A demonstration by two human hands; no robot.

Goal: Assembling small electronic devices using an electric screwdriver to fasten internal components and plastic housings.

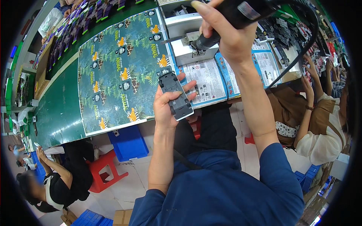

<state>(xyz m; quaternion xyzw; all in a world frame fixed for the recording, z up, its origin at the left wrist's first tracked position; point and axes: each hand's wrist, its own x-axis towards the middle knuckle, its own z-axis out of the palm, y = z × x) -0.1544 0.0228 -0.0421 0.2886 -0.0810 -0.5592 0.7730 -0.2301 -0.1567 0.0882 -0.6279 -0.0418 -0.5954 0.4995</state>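
A toy car lies in my left hand with its dark underside facing up. My thumb presses on that underside, while the other fingers spread out beneath and beside the body. Farther off and to the right, my right hand grips a black electric screwdriver. The screwdriver slants down to the left, and its nose is at a small metal block on a silver box-shaped device. The block hides the very tip of the bit.
A sheet printed with jungle animals covers part of the green table. Printed cards lie beneath the device. Black toy parts pile up at the right. The screwdriver's cable loops down there. Co-workers sit on both sides.
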